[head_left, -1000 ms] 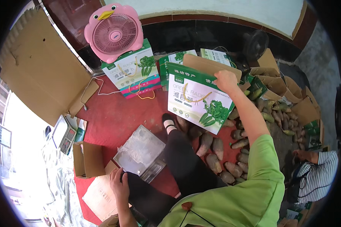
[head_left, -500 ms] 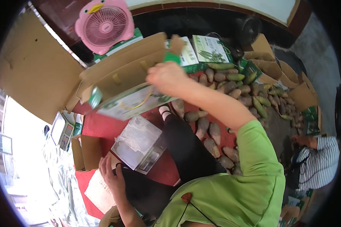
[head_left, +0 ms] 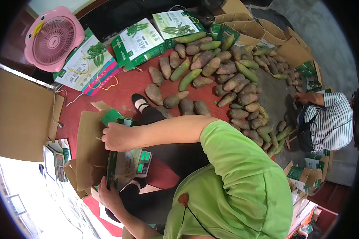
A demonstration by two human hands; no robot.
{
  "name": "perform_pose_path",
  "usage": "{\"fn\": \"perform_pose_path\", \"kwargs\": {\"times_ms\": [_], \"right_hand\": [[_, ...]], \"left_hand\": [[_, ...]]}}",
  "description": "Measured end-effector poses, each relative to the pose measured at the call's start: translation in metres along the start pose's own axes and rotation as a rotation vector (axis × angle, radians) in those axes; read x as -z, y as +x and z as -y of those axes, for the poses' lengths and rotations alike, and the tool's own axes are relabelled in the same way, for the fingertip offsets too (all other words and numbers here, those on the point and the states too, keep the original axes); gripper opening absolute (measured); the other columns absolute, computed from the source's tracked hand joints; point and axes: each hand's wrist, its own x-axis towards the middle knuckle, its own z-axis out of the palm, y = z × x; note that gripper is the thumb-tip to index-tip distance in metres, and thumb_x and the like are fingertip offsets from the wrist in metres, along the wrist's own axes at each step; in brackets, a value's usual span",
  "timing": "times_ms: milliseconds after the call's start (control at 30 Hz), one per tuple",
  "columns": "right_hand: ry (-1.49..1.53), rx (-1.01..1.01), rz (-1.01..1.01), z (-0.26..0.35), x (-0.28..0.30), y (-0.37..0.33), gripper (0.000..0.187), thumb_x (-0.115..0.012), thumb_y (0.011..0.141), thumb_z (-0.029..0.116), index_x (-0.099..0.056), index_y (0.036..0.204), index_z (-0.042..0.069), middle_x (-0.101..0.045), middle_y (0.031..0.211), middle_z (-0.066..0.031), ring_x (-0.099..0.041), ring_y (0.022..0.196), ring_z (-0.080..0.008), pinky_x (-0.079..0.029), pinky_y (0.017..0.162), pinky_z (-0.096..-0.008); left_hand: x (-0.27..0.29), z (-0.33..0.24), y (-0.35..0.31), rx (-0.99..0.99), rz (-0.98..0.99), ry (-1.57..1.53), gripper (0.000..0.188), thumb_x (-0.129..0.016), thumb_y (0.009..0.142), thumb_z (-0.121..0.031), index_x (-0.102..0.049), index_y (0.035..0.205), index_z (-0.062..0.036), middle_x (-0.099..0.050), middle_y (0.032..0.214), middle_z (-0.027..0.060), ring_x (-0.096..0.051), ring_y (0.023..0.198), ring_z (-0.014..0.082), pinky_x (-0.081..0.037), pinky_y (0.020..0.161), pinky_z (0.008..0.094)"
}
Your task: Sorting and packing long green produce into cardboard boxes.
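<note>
An open cardboard box (head_left: 92, 145) with a green and white printed side stands low in front of me, its brown inside facing left. My right hand (head_left: 119, 137) is closed on its far rim, by a green flap. At the near end, my left hand (head_left: 109, 197) grips the box edge, its fingers partly hidden. Just right of the box, a digital scale (head_left: 144, 162) shows a lit green display; the box covers most of its platform. Whether the box rests fully on the scale I cannot tell.
Many soil-covered root vegetables (head_left: 243, 83), brown and green, lie on the red floor mat (head_left: 127, 85). Printed boxes (head_left: 141, 40) and a pink fan (head_left: 54, 40) stand behind. A second scale (head_left: 56, 163) is at left. Another person in stripes (head_left: 327, 119) works at right.
The box has come down from the air toward me, over the scale, which now shows a lit display. My left hand has moved onto its near edge. My view has shifted.
</note>
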Motion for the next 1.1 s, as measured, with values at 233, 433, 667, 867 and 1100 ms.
{"fn": "perform_pose_path", "kwargs": {"times_ms": [233, 433, 667, 867, 1100], "right_hand": [[0.396, -0.345, -0.585, -0.041, 0.039, -0.071, 0.007, -0.061, 0.076, 0.021, -0.066, 0.080, 0.018, -0.061, 0.085, -0.0022, -0.057, 0.087, -0.0254, -0.046, 0.074, -0.0399], [0.368, -0.956, -0.084, -0.055, -0.015, -0.239, 0.013, -0.057, 0.080, 0.017, -0.065, 0.088, 0.010, -0.061, 0.085, -0.0133, -0.060, 0.085, -0.0334, -0.049, 0.071, -0.0456], [0.510, -1.252, 0.632, 0.033, -0.088, -0.399, 0.021, -0.057, 0.078, 0.025, -0.068, 0.094, 0.015, -0.065, 0.085, -0.0174, -0.063, 0.084, -0.0357, -0.050, 0.074, -0.0450], [0.571, -1.533, 0.666, 0.037, -0.088, -0.418, 0.024, -0.058, 0.079, 0.029, -0.070, 0.092, 0.013, -0.065, 0.090, -0.0195, -0.063, 0.088, -0.0354, -0.050, 0.078, -0.0428], [0.416, -1.628, 0.657, -0.018, -0.123, -0.444, 0.022, -0.057, 0.078, 0.018, -0.069, 0.095, 0.010, -0.066, 0.097, -0.0175, -0.063, 0.095, -0.0327, -0.050, 0.082, -0.0405]], "left_hand": [[-0.006, 0.003, -0.008, 0.017, 0.098, 0.046, 0.020, -0.062, 0.079, -0.008, -0.066, 0.098, -0.0078, -0.064, 0.090, 0.0120, -0.062, 0.080, 0.0314, -0.048, 0.066, 0.0413], [-0.018, -0.008, -0.023, -0.020, -0.033, 0.134, 0.021, -0.057, 0.083, -0.011, -0.065, 0.102, -0.0106, -0.065, 0.089, 0.0116, -0.063, 0.078, 0.0311, -0.048, 0.065, 0.0407], [-0.025, -0.011, -0.026, 0.027, -0.122, 0.217, 0.022, -0.057, 0.084, -0.012, -0.065, 0.104, -0.0133, -0.066, 0.090, 0.0103, -0.064, 0.079, 0.0310, -0.049, 0.064, 0.0421], [-0.034, -0.007, -0.030, 0.024, -0.157, 0.214, 0.023, -0.057, 0.083, -0.013, -0.065, 0.105, -0.0141, -0.066, 0.090, 0.0098, -0.064, 0.080, 0.0312, -0.048, 0.063, 0.0428], [-0.040, -0.005, -0.030, 0.047, -0.164, 0.199, 0.024, -0.055, 0.085, -0.013, -0.065, 0.106, -0.0144, -0.064, 0.091, 0.0083, -0.062, 0.082, 0.0296, -0.047, 0.065, 0.0414]]}}
